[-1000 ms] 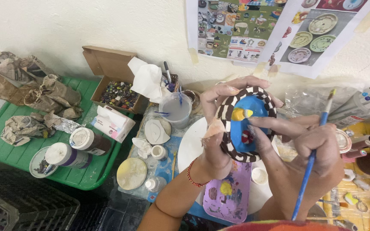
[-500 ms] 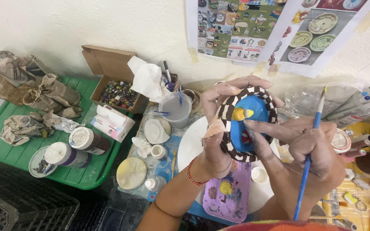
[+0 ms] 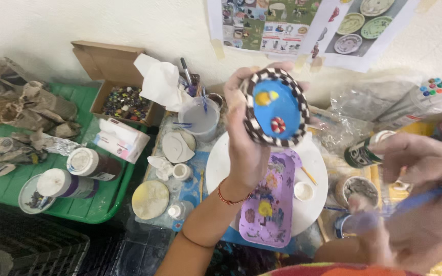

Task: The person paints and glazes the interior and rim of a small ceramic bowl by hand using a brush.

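Note:
My left hand point(image 3: 245, 148) holds up a small round dish point(image 3: 276, 108), blue inside with a black-and-white checkered rim and yellow and red painted spots. My right hand point(image 3: 421, 194) is blurred at the lower right, away from the dish, gripping a blue-handled paintbrush point(image 3: 410, 203). Below the dish lies a purple paint palette point(image 3: 268, 204) on a white round turntable point(image 3: 221, 163).
A water cup with brushes point(image 3: 199, 118), a cardboard box of beads point(image 3: 124, 102), paint jars point(image 3: 85, 163) on a green tray point(image 3: 103, 204), white ceramic pieces point(image 3: 177, 146), a marker set point(image 3: 436, 92) and a black crate point(image 3: 26, 250) surround the work area.
My right hand has pulled the brush off the dish and dropped to the lower right. The left hand has tilted the dish up toward the camera.

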